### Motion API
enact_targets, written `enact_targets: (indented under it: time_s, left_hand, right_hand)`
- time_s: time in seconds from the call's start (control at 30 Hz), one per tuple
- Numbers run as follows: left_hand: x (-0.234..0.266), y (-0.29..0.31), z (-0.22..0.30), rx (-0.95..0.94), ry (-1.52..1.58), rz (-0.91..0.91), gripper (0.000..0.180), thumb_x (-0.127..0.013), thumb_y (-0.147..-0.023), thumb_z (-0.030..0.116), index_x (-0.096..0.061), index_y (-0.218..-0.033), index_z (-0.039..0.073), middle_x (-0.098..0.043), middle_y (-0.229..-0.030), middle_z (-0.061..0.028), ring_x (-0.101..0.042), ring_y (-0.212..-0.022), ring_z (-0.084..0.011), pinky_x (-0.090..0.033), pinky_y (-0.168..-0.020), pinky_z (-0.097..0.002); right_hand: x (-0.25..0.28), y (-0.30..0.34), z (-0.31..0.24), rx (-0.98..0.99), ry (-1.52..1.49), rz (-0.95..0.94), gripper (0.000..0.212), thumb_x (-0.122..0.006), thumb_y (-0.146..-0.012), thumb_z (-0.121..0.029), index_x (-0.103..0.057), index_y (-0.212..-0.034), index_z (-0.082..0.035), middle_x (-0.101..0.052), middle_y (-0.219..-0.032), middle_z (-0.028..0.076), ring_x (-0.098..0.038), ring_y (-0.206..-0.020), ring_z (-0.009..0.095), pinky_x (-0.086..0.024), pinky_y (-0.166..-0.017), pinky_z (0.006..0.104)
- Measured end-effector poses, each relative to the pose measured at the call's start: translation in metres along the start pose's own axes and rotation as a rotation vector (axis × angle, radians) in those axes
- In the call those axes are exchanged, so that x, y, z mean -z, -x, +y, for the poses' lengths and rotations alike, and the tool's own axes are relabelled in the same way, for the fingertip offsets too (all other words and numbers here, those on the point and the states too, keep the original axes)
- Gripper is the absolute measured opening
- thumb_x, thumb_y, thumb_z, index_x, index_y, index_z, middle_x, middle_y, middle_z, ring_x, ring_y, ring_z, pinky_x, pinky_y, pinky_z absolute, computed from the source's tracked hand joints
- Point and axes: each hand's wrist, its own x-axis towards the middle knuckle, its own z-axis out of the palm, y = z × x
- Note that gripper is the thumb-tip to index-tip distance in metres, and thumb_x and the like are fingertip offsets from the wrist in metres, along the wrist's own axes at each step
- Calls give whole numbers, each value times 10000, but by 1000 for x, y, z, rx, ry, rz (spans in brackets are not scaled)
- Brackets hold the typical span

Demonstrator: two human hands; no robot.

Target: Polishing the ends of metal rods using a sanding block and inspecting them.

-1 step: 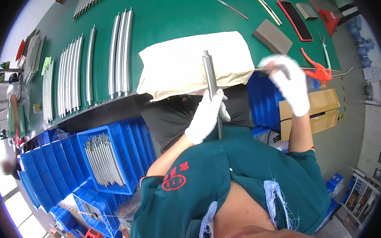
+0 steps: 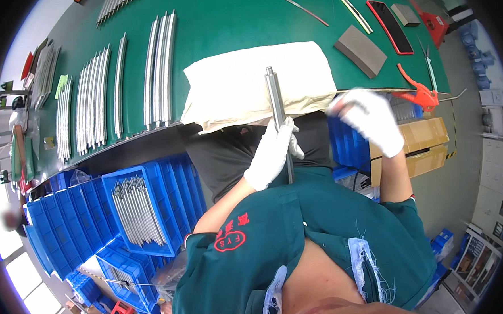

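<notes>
My left hand [image 2: 271, 152], in a white glove, grips a long grey metal rod [image 2: 276, 96] near its lower half. The rod stands tilted, and its upper end rests on a cream cloth pad [image 2: 232, 85] at the near edge of the green table [image 2: 224, 19]. My right hand [image 2: 370, 118], also in a white glove, is blurred to the right of the pad with its fingers curled. Whether it holds anything does not show.
Rows of curved silver rods [image 2: 156, 67] lie on the table's left. A grey block [image 2: 360, 51], a red-edged flat device [image 2: 390, 26] and an orange clamp [image 2: 417, 94] lie at the right. A blue bin of rods [image 2: 138, 211] and cardboard boxes [image 2: 423, 135] stand below.
My right hand has dropped slightly toward me and is now blurred. The left hand and the rod have not moved.
</notes>
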Motion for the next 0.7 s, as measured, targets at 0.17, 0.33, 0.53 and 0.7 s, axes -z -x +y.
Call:
enact_targets:
  time_s: [0.17,0.33,0.53,0.7]
  left_hand:
    - [2,-5,-3,22,-89,20,251,-440,-926,240,-449,-912,-10,-508,-587,-66,-574,-552,-152,-454,-562,-267]
    - [-8,-10,7,111,296,-39,298,-492,-904,305,-450,-871,12,-485,-552,-61,-549,-487,-171,-458,-443,-276]
    - [-1,-12,3,65,171,-111,245,-526,-891,255,-427,-858,33,-411,-483,-29,-426,-342,-126,-378,-334,-246]
    - [0,-13,2,71,180,-110,235,-531,-888,252,-425,-865,44,-367,-476,-9,-384,-337,-108,-372,-331,-244]
  right_hand:
    - [-2,-7,12,97,42,538,217,-658,-729,-104,-624,-938,-60,-616,-979,101,-579,-946,238,-447,-827,303]
    - [45,-31,71,-29,1069,371,524,-643,-736,-409,-530,-1208,-213,-467,-1225,187,-477,-1095,366,-377,-933,397]
    - [40,-36,31,-156,607,428,469,-650,-743,-345,-557,-1179,-202,-463,-1231,159,-510,-1050,346,-402,-908,369]
    - [3,-63,-10,393,537,279,400,-673,-695,-204,-629,-1084,-285,-473,-1219,133,-486,-1084,285,-377,-923,349]
